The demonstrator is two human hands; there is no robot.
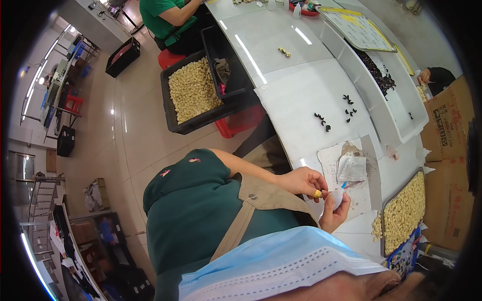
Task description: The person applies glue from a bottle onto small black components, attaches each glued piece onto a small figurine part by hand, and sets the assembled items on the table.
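My left hand (300, 180) reaches from the green-sleeved shoulder to the edge of the white table (301, 95). It wears a yellow finger cover (317, 193) and pinches at the tip of a small white bottle (336, 198) with a blue nozzle (344, 185). My right hand (332, 214) is cupped around that bottle from below. Both hands meet over a stained paper sheet (329, 158) with a folded paper (352, 168) on it. What the left fingertips pinch is too small to tell.
A metal tray of cream-coloured small parts (402, 213) lies right of the hands. Small black parts (322, 121) are scattered further up the table. Black crates (193, 90) with cream parts stand on the floor. A person in green (163, 15) sits farther along. Cardboard boxes (448, 125) stand at right.
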